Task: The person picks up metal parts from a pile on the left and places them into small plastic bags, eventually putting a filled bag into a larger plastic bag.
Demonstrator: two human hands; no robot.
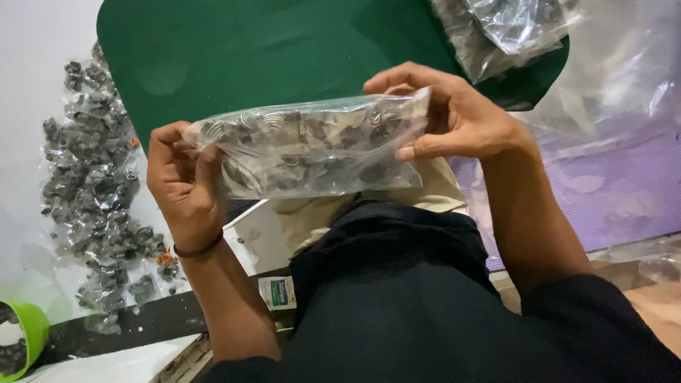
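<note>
A clear plastic bag (312,145) of small dark pieces hangs between both hands, the left hand (183,186) fingers (206,167) pinching its left end, the right hand (454,117) fingers gripping its right end, above a green mat (248,50).

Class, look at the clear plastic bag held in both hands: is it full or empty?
Partly filled: dark metal pieces show through the clear plastic bag, held between left hand and right hand.
</note>
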